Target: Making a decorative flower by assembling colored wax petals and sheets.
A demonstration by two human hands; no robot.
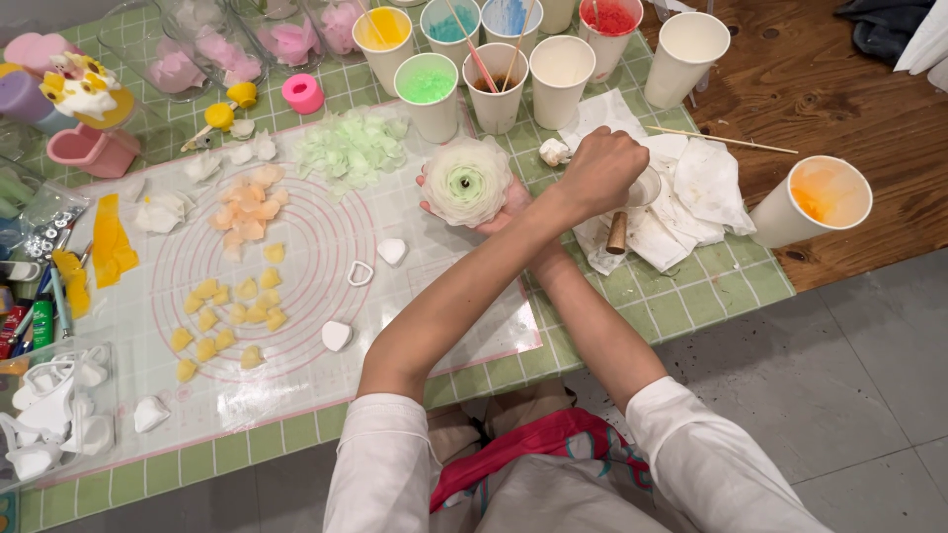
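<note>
The flower looked soft and matt, like clay or wax, and the paper cups were smooth and matt. A glossy clear plastic mat covered the bench, beside crumpled paper towels and a brush with a wooden handle.

right palm mostly hidden under the flower, brush tip hidden in left fist

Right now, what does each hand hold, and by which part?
Right hand cups the white flower from beneath. Left hand grips a brush; only its wooden handle end shows.
</note>
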